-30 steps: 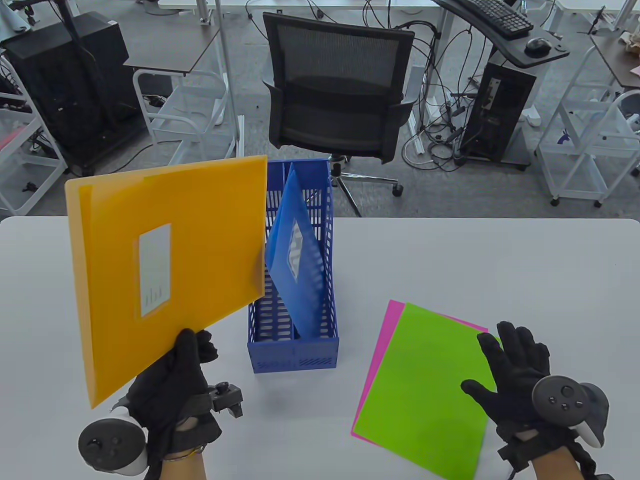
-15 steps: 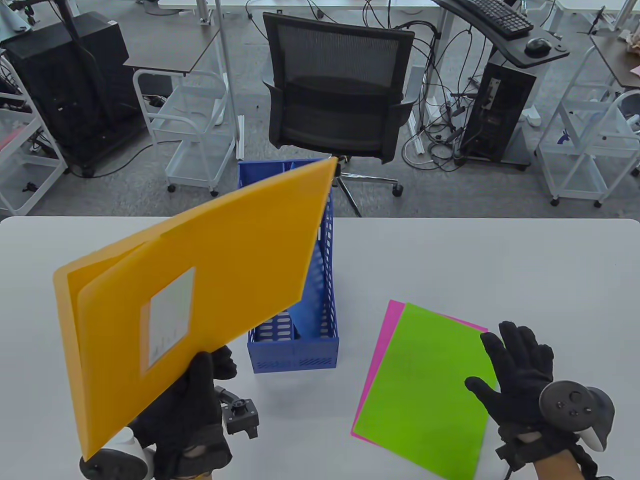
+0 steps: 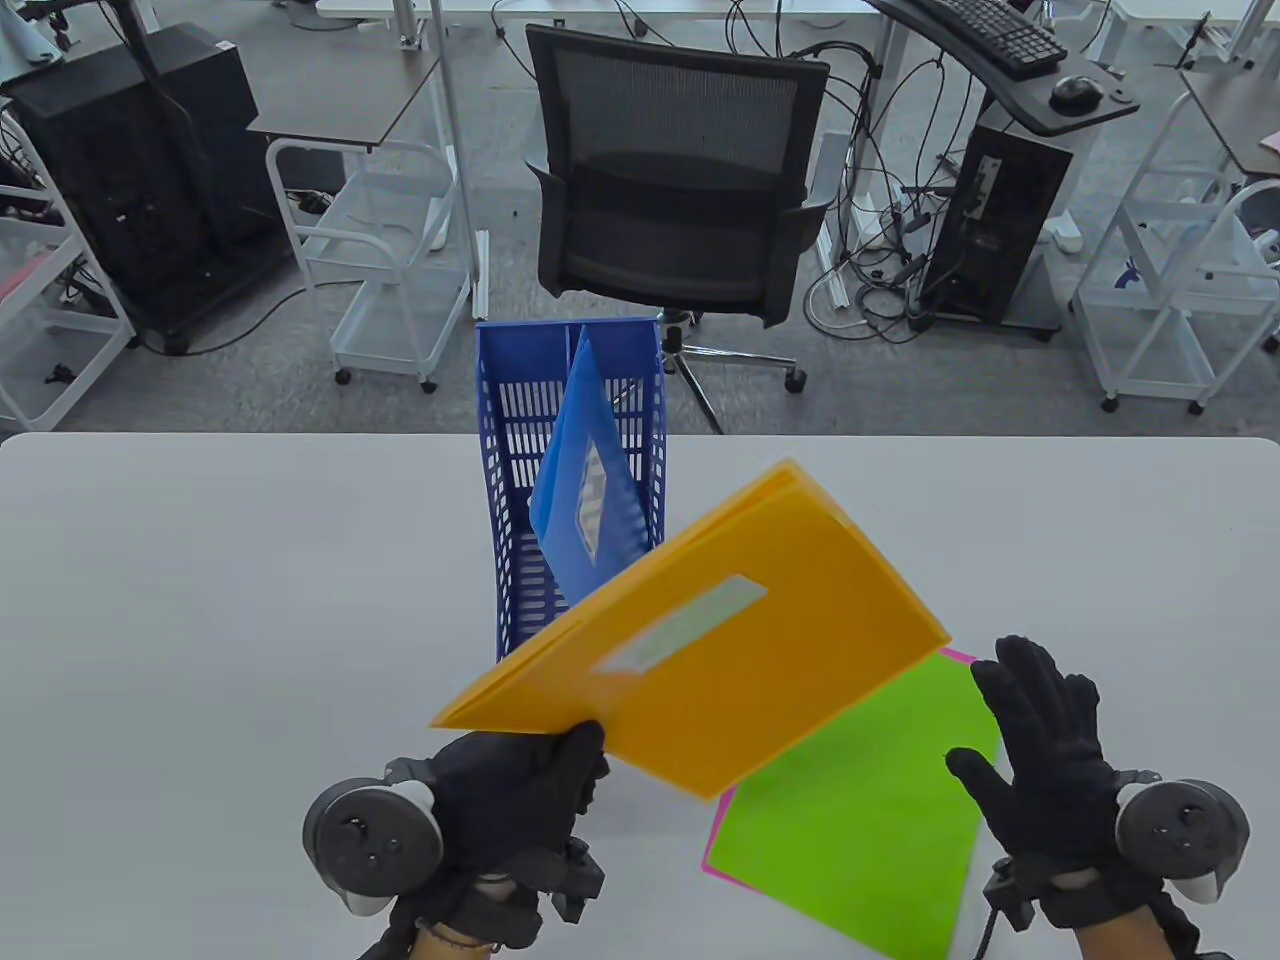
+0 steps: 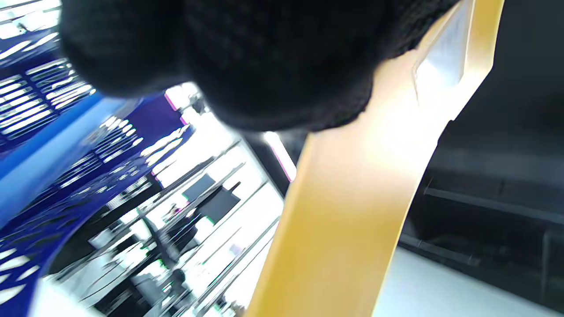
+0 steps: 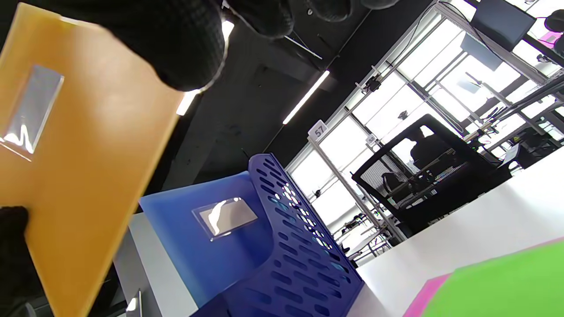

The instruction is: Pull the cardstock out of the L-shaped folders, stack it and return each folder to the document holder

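The orange folder (image 3: pixel 720 660) is held in the air above the counter (image 3: pixel 200 600), just in front of the blue document holder (image 3: pixel 510 440) and partly over the green sheet (image 3: pixel 860 820), which lies on a pink sheet (image 3: pixel 960 657) at the right. It is pinched at its near left corner by the left hand (image 3: pixel 510 800), fingers curled around the edge. The right hand (image 3: pixel 1050 760) is kept spread and empty, beside the far right corner of the green sheet; whether it touches the paper cannot be told.

The folder is judged to be light, thin plastic: stiff enough to stay almost flat from one corner, yet springy and smooth, so it may slip or flop if gripped loosely. Cardstock inside is judged likely to slide out easily through the open edges. A hold near the closed corner, away from the open sides, is judged best, with the other hand taking the cardstock edge.

The folder is tilted, its labelled face turned upward. Its long axis runs from the near left up to the far right. A blue folder (image 3: pixel 585 510) leans inside the holder.
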Tool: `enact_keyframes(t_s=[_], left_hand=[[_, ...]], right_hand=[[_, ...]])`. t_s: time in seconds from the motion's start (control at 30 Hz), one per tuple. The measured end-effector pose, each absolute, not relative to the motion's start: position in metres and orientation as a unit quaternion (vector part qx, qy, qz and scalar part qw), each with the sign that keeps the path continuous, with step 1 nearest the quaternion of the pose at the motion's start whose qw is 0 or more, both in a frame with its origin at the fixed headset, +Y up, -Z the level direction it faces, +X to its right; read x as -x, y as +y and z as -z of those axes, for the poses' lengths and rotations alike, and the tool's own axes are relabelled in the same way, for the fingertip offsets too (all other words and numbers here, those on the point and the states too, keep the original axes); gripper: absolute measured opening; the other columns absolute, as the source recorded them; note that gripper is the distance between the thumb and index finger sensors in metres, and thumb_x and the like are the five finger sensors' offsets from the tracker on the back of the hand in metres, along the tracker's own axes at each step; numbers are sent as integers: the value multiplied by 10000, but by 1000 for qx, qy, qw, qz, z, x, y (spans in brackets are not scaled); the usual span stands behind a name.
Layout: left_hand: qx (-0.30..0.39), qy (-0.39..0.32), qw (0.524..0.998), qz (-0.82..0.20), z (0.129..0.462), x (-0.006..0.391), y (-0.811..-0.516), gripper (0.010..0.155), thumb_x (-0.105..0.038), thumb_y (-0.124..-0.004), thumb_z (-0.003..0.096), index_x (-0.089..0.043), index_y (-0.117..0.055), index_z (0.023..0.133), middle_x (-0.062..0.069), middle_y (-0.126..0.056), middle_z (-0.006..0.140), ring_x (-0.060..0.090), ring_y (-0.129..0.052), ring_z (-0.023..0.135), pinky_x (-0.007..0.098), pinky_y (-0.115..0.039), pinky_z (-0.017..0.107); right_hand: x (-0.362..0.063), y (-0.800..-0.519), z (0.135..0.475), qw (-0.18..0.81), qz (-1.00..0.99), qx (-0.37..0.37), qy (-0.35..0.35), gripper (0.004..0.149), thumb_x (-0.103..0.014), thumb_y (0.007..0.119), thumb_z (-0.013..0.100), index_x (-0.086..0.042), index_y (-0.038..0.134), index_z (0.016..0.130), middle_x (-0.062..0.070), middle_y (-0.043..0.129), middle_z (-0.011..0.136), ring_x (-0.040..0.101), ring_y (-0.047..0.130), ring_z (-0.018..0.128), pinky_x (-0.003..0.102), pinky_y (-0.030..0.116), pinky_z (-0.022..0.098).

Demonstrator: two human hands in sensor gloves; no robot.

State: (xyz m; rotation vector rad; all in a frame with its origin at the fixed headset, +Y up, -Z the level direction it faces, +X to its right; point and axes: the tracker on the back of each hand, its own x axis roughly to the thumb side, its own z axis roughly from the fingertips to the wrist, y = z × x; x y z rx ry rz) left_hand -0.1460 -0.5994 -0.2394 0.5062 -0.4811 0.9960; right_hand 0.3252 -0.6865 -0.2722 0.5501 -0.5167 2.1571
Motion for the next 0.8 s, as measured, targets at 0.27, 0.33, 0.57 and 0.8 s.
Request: enact_keyframes(t_s=[0.27,0.33,0.57,0.8], left_hand=[[-144,-249,880,-377,253,111,-618,416,-424,-815,451,-186,-957,761,22,-1070,445,17,-1091,139,335,-994,209],[-127,-256,884,-370,255,104,-621,416,-423,-814,452,-185,-957,761,24,-1068,447,20,-1089,143,338,-992,213],[-110,-260,896,-344,257,88,-630,415,-426,-811,447,-188,-955,755,19,-1068,450,19,-1090,144,339,-993,214],[-165,-240,899,-327,253,87,-634,439,-466,-851,457,-194,-923,793,27,-1067,471,26,-1080,149,344,-986,210]], right_hand=[[-325,-683,271,489,-810,-244,-214,832,-597,779,441,-165,422,1057,272,599,1084,491,577,967,796,189,600],[-323,-682,270,506,-798,-244,-217,807,-540,791,452,-147,417,1050,251,716,1021,468,683,917,799,218,603],[-311,-673,263,489,-803,-241,-241,670,-351,801,459,-122,492,1008,135,944,819,352,919,743,781,368,633],[-314,-672,262,491,-804,-226,-247,497,-293,819,441,-136,703,898,45,1037,651,260,1019,582,735,497,639]])
